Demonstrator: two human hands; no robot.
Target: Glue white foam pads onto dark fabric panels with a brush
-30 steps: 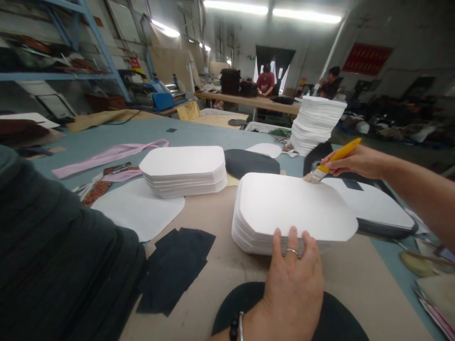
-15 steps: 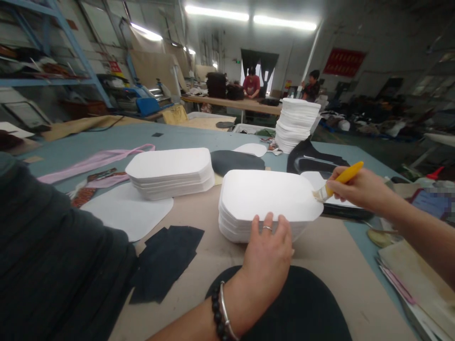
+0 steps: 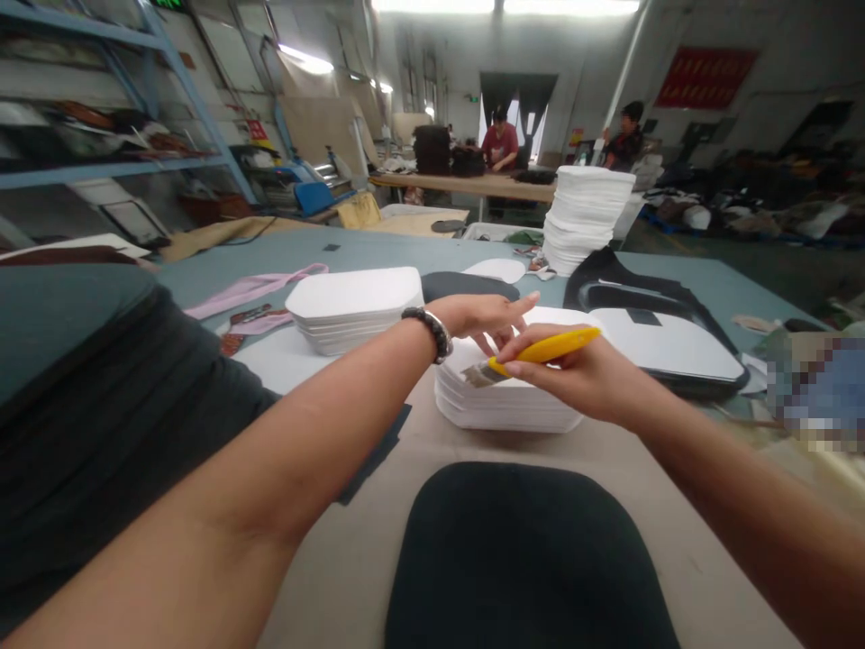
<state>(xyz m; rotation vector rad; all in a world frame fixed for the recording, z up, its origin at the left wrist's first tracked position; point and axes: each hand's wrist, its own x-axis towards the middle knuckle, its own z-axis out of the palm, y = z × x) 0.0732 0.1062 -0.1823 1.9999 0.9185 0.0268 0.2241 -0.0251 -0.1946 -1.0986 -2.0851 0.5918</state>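
Observation:
My right hand (image 3: 581,370) grips a paintbrush (image 3: 544,346) by its yellow handle. Its bristles lie over the near left part of a stack of white padded panels (image 3: 514,410) with rounded corners. Beyond the brush, my left hand (image 3: 496,320) reaches across the top of that stack, fingers apart; its fingertips are partly hidden, so I cannot tell how firmly they touch. A large dark rounded panel (image 3: 527,559) lies flat on the brown sheet in front of the stack. Left of my hands stands a second white stack (image 3: 358,302).
A tall pile of white pieces (image 3: 587,216) stands at the back of the blue-green table (image 3: 378,248). To the right, a white panel (image 3: 669,347) rests on a dark piece. Pink strips (image 3: 260,293) lie left. Two people work farther back.
My left hand has gone from the stack's near edge to over its top. The brush has swung from the right end to the near left. The view has shifted.

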